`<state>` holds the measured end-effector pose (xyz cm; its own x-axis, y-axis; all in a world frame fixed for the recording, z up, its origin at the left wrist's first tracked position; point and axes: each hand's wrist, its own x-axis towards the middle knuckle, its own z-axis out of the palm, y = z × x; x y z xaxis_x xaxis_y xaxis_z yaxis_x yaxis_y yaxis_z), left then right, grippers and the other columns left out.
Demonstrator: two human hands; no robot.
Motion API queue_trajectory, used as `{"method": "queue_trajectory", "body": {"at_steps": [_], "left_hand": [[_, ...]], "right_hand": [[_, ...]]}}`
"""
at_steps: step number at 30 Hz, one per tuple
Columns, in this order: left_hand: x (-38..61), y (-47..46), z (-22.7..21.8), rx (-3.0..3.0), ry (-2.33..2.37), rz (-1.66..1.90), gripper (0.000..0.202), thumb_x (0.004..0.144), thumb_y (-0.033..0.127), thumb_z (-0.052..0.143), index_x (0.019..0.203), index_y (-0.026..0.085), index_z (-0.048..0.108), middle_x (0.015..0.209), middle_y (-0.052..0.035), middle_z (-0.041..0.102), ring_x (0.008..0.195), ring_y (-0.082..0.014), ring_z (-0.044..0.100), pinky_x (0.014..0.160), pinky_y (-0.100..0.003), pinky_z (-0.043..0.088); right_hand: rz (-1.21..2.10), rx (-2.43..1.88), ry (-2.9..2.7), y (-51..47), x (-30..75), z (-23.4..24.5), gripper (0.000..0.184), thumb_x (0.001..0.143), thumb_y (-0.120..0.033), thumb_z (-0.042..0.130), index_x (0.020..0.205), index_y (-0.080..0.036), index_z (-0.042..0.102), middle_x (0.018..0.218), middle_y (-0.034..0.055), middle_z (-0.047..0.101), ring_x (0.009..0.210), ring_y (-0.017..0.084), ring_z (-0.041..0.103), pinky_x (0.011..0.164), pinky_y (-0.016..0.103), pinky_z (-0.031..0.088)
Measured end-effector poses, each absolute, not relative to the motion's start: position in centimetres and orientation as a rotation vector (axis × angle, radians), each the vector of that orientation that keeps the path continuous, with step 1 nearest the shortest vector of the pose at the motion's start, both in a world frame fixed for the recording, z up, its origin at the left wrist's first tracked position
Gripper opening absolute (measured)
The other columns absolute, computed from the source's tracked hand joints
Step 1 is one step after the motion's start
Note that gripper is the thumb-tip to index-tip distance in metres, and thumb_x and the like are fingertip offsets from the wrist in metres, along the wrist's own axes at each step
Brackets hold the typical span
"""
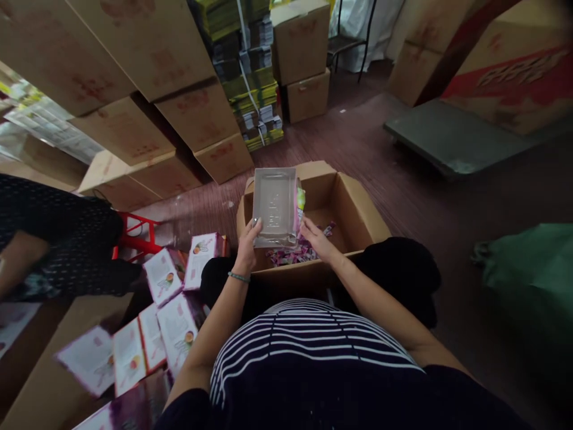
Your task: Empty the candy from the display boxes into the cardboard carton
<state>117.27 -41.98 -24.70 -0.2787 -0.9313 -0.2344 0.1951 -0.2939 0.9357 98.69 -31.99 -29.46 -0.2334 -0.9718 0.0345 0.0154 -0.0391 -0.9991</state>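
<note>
In front of me, my left hand [248,243] is closed on the left edge of a clear plastic tray [274,206], its thumb over the lower corner. My right hand [316,239] pinches at the lower right side of the tray, where a pink and green printed piece [299,206] shows. I cannot tell whether that piece is a packet or part of a carton. Below the tray an open cardboard box [358,209] stands between my knees. Several small pink and purple wrapped packets [290,255] lie in its bottom, partly hidden by the tray and hands.
White and purple printed cartons [176,325] lie piled at my left. Another person's dark sleeve [54,233] is beside a red stool [136,233]. Stacked cardboard boxes [201,113] and strapped bundles [257,89] stand ahead. A grey platform [447,140] and green sack [532,280] are at right.
</note>
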Motion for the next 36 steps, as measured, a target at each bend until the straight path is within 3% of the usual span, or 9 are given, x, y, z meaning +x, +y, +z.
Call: {"method": "queue_trajectory", "body": {"at_steps": [4,7,11,20,24,27,30,32,36], "left_hand": [[117.4,-42.8,-24.7,1.141,-0.931,-1.765,0.050,0.069,0.040,0.084,0.112,0.017,0.073,0.117,-0.0076,0.073,0.121,-0.0281,0.063,0.105,-0.037,0.051],[118.4,-43.6,-24.9,1.145,-0.939,-1.722,0.054,0.069,0.038,0.084,0.117,0.016,0.072,0.120,-0.0087,0.072,0.121,-0.0270,0.063,0.107,-0.038,0.050],[119.7,-43.6,-25.3,1.192,-0.952,-1.606,0.060,0.064,0.031,0.089,0.120,0.017,0.072,0.127,-0.0099,0.070,0.124,-0.0272,0.061,0.111,-0.040,0.046],[120.0,-42.1,-25.1,1.095,-1.079,-1.514,0.071,0.062,0.032,0.091,0.127,0.013,0.070,0.130,-0.0137,0.068,0.126,-0.0296,0.060,0.110,-0.043,0.045],[120.3,-42.4,-24.4,1.076,-1.028,-1.453,0.069,0.062,0.032,0.091,0.126,0.014,0.070,0.125,-0.0120,0.071,0.121,-0.0289,0.063,0.109,-0.043,0.047],[120.3,-42.4,-23.8,1.073,-0.952,-1.432,0.064,0.060,0.030,0.091,0.120,0.015,0.073,0.119,-0.0096,0.073,0.117,-0.0277,0.065,0.109,-0.042,0.047],[119.9,-42.2,-23.4,1.080,-0.906,-1.432,0.063,0.058,0.028,0.091,0.117,0.016,0.074,0.120,-0.0089,0.073,0.118,-0.0277,0.065,0.109,-0.041,0.047],[119.8,-42.0,-22.9,1.050,-0.954,-1.416,0.065,0.060,0.029,0.089,0.122,0.018,0.072,0.126,-0.0088,0.070,0.122,-0.0277,0.062,0.110,-0.040,0.046],[122.0,-42.0,-21.3,1.052,-0.979,-1.214,0.070,0.069,0.031,0.081,0.136,0.022,0.063,0.135,-0.0060,0.065,0.126,-0.0246,0.060,0.110,-0.039,0.045]], "right_hand": [[-1.287,-1.243,1.473,-31.6,99.2,-30.2,0.061,0.082,-0.063,0.067,0.122,-0.018,0.060,0.098,0.0041,0.063,0.090,0.019,0.058,0.087,0.031,0.049],[-1.175,-1.375,1.662,-31.7,99.1,-30.2,0.055,0.090,-0.050,0.062,0.133,-0.017,0.059,0.081,0.0010,0.063,0.073,0.018,0.057,0.075,0.028,0.046],[-0.936,-1.468,1.940,-31.6,98.8,-29.4,0.045,0.097,-0.035,0.056,0.141,-0.025,0.060,0.097,0.0040,0.073,0.085,0.023,0.067,0.077,0.028,0.047],[-0.560,-1.370,2.303,-30.4,97.1,-27.8,0.046,0.102,-0.038,0.049,0.148,-0.032,0.055,0.109,0.0079,0.074,0.101,0.029,0.069,0.086,0.033,0.051],[-0.872,-1.210,2.196,-30.4,96.9,-27.6,0.041,0.097,-0.036,0.054,0.135,-0.025,0.067,0.106,0.0084,0.074,0.099,0.027,0.068,0.087,0.033,0.050],[-1.284,-1.025,1.805,-30.5,97.6,-26.8,0.049,0.083,-0.047,0.069,0.120,-0.016,0.073,0.096,0.0060,0.073,0.086,0.021,0.065,0.077,0.028,0.050],[-1.555,-0.730,1.508,-31.3,98.7,-25.2,0.065,0.068,-0.062,0.075,0.109,-0.011,0.071,0.067,-0.0020,0.060,0.057,0.011,0.047,0.054,0.022,0.038],[-1.731,-0.523,1.481,-31.9,98.8,-24.0,0.064,0.062,-0.065,0.074,0.099,-0.013,0.068,0.058,-0.0067,0.045,0.051,0.008,0.033,0.048,0.021,0.028],[-1.911,-0.088,1.717,-30.6,95.1,-23.3,0.051,0.057,-0.061,0.065,0.085,-0.019,0.058,0.058,-0.0058,0.040,0.051,0.011,0.035,0.048,0.023,0.029]]}}
